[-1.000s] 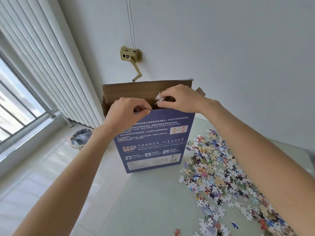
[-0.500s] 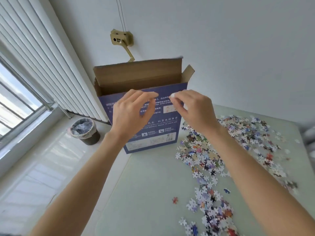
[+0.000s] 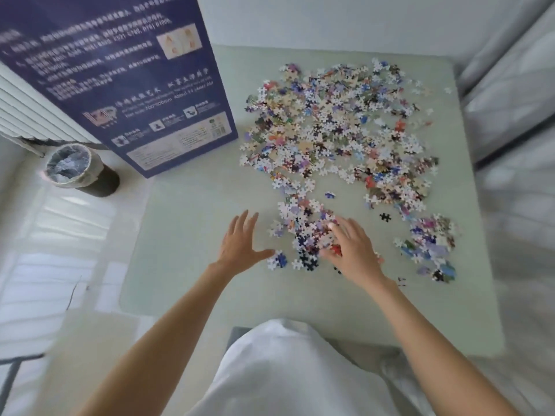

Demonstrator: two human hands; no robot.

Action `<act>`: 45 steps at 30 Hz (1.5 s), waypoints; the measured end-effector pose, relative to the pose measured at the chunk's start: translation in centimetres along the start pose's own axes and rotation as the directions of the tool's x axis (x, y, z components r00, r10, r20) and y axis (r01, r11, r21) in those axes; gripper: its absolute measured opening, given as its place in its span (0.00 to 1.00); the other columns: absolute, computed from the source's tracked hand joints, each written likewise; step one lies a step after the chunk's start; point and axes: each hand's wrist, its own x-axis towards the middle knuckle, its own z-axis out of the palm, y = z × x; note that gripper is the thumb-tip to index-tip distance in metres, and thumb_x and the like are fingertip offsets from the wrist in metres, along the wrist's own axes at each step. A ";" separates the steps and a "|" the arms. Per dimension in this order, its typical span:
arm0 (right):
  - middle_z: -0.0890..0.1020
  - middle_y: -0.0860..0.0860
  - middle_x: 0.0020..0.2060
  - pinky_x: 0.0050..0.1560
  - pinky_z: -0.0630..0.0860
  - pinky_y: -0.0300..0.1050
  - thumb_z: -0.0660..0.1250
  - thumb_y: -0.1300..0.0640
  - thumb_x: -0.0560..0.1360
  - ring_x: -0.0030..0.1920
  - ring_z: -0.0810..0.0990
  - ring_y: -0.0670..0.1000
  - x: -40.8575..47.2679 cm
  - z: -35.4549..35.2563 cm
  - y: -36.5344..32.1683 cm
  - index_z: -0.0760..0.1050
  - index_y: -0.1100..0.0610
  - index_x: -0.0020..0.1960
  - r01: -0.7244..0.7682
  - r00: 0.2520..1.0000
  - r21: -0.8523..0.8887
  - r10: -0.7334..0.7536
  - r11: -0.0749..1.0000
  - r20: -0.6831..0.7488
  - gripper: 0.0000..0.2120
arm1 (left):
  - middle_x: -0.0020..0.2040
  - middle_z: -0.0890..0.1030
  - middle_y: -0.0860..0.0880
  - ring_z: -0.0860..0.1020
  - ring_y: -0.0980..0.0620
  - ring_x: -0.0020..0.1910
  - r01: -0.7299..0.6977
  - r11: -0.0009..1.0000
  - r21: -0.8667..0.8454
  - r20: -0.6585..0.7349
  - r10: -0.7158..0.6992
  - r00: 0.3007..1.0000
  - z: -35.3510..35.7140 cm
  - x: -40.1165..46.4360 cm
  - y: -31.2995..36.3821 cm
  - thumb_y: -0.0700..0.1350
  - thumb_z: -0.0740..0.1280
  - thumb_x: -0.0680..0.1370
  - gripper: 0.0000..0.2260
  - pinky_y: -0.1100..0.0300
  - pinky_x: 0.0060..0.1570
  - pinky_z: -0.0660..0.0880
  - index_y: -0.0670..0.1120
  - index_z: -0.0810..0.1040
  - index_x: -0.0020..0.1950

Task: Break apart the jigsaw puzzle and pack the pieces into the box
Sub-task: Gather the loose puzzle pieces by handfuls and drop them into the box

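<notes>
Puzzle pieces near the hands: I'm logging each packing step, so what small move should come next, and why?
Probably close both hands together around the near cluster of pieces: the left hand is open beside it, the right hand rests on it, and the box stands upright beyond.

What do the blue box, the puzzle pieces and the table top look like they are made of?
Box: probably printed cardboard with a slightly glossy blue face; flat, thin panel standing on edge.
Puzzle pieces: likely die-cut card, colour print on one side, many showing plain white; thin and flat.
Table: smooth pale green top with soft reflections, perhaps glass or laminate; cannot tell which.
</notes>
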 end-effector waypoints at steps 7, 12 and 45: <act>0.69 0.62 0.58 0.49 0.70 0.49 0.69 0.54 0.72 0.54 0.69 0.62 -3.3 3.0 1.7 0.66 0.62 0.67 -0.375 0.921 0.053 0.379 0.925 -0.096 0.27 | 0.73 0.57 0.44 0.57 0.44 0.71 -0.006 0.999 0.041 -0.186 0.014 0.983 4.9 -1.5 -0.1 0.55 0.69 0.72 0.34 0.50 0.68 0.63 0.51 0.60 0.74; 0.68 0.59 0.61 0.57 0.71 0.44 0.67 0.61 0.74 0.60 0.68 0.56 0.5 3.5 -1.6 0.66 0.60 0.66 -0.260 0.957 0.173 0.277 0.950 -0.084 0.21 | 0.65 0.67 0.43 0.69 0.45 0.61 -0.073 0.991 -0.108 -0.231 0.046 0.972 4.9 -0.8 1.0 0.46 0.69 0.75 0.25 0.55 0.58 0.70 0.47 0.69 0.70; 0.71 0.52 0.52 0.46 0.71 0.42 0.71 0.37 0.64 0.52 0.69 0.52 6.9 2.1 -2.1 0.66 0.56 0.58 -0.146 0.989 0.102 0.143 0.984 0.034 0.33 | 0.69 0.62 0.50 0.63 0.49 0.63 -0.218 0.974 0.063 0.079 0.213 0.974 0.9 7.0 5.1 0.55 0.76 0.66 0.44 0.59 0.58 0.68 0.54 0.55 0.75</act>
